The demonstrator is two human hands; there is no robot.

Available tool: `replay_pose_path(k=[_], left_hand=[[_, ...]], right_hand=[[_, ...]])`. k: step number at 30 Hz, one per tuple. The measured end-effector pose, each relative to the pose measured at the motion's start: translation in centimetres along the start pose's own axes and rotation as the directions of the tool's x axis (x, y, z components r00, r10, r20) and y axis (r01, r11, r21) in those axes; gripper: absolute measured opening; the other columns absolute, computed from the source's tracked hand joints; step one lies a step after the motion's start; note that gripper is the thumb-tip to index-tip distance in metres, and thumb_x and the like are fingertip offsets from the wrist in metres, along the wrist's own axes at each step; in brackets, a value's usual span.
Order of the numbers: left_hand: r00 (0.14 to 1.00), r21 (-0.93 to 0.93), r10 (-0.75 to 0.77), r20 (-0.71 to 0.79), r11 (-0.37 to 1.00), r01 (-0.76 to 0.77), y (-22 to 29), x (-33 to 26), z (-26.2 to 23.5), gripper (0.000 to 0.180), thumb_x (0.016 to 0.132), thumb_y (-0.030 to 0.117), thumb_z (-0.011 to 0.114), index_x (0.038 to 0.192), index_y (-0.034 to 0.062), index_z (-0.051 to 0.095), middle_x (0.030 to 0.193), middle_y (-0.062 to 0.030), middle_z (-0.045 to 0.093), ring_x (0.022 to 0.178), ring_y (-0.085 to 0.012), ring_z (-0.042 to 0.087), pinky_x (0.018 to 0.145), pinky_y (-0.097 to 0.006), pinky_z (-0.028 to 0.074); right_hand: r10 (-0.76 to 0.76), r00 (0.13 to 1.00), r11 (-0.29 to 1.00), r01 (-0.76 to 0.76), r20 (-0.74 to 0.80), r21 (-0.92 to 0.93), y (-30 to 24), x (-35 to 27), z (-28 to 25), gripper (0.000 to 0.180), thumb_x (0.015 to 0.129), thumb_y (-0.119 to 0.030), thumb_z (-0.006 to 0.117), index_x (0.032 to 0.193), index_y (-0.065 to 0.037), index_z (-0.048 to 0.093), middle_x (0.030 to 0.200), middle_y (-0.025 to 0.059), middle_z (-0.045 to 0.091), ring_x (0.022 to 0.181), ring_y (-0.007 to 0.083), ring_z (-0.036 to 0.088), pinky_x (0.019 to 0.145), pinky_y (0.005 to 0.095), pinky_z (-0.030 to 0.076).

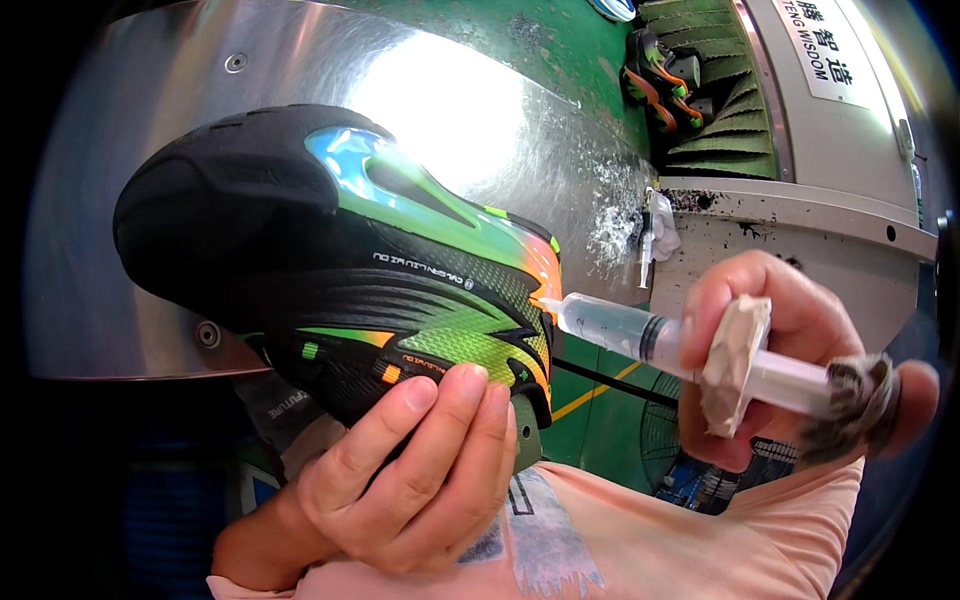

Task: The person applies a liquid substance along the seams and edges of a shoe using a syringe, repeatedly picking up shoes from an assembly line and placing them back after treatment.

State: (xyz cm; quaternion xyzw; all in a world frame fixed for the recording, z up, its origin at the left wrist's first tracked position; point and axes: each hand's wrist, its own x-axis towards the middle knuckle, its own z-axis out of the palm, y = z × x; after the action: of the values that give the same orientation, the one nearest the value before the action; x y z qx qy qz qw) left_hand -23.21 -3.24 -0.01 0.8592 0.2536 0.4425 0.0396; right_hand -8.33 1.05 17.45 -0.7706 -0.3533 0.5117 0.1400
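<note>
Black sneaker (350, 255) sits above the steel counter (85, 310), long axis 10 to 4 o'clock, toe at 10, heel at 4. Left hand (405, 490) grips it by the side of the upper near the heel; thumb hidden, can't confirm the far side. Right hand (780, 290) closed around the clear syringe (620, 328), thumb at the wrapped plunger end. Key relation: syringe axis about 9:30 to 3:30, nozzle at the sneaker's orange heel edge, 9 to 10 o'clock from right fingers. Actual contact too small to call. Left hand nearer the sneaker.
</note>
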Motion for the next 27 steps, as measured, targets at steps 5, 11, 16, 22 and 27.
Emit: replay_pose_path(k=[5,11,16,22,27], left_hand=[[0.998,0.028,-0.041,0.047,0.999,0.04,-0.1,0.8,-0.7,0.012,0.08,0.008,0.057,0.085,0.0047,0.067,0.094,-0.005,0.064,0.095,-0.0217,0.063,0.086,-0.037,0.049],[0.984,0.039,-0.069,0.162,0.997,0.064,0.3,1.7,-2.3,0.01,0.077,0.001,0.063,0.087,0.001,0.066,0.097,-0.0115,0.064,0.095,-0.0301,0.063,0.085,-0.043,0.05],[0.952,0.054,-0.114,0.283,0.993,0.103,0.6,2.9,-3.2,0.015,0.077,0.0,0.062,0.091,-0.0008,0.063,0.098,-0.0143,0.062,0.096,-0.0329,0.061,0.086,-0.047,0.05],[0.92,0.18,-0.212,0.33,0.971,0.159,1.5,4.4,-4.9,0.016,0.08,0.011,0.06,0.091,-0.0009,0.06,0.1,-0.0145,0.061,0.095,-0.0346,0.062,0.083,-0.05,0.051],[0.864,0.172,-0.203,0.461,0.976,0.137,-0.4,6.3,-5.1,0.024,0.086,0.018,0.053,0.091,-0.0048,0.058,0.097,-0.0189,0.061,0.093,-0.0411,0.061,0.081,-0.056,0.05]], right_hand=[[-0.283,0.933,0.959,0.269,0.222,0.093,2.3,-0.6,-1.9,0.102,0.059,-0.08,0.06,0.098,0.013,0.044,0.068,0.0125,0.057,0.053,0.0105,0.05,0.045,0.0193,0.039],[-0.52,0.763,0.852,0.431,0.384,0.297,7.1,0.8,-4.2,0.1,0.067,-0.076,0.058,0.107,0.014,0.044,0.078,0.0129,0.058,0.062,0.0112,0.054,0.051,0.0197,0.041],[-0.794,0.451,0.603,0.503,0.408,0.619,11.2,5.3,-5.3,0.111,0.065,-0.08,0.054,0.113,0.02,0.043,0.081,0.01,0.057,0.061,0.0095,0.052,0.05,0.0206,0.04],[-0.836,0.408,0.512,0.336,0.367,0.791,13.4,6.9,-5.4,0.109,0.068,-0.078,0.053,0.113,0.02,0.043,0.082,0.0106,0.057,0.063,0.0097,0.05,0.053,0.0212,0.038],[-0.821,0.544,0.337,0.21,0.176,0.918,14.9,7.7,-3.8,0.099,0.071,-0.076,0.051,0.111,0.014,0.045,0.074,0.0096,0.056,0.06,0.01,0.049,0.053,0.0214,0.036]])
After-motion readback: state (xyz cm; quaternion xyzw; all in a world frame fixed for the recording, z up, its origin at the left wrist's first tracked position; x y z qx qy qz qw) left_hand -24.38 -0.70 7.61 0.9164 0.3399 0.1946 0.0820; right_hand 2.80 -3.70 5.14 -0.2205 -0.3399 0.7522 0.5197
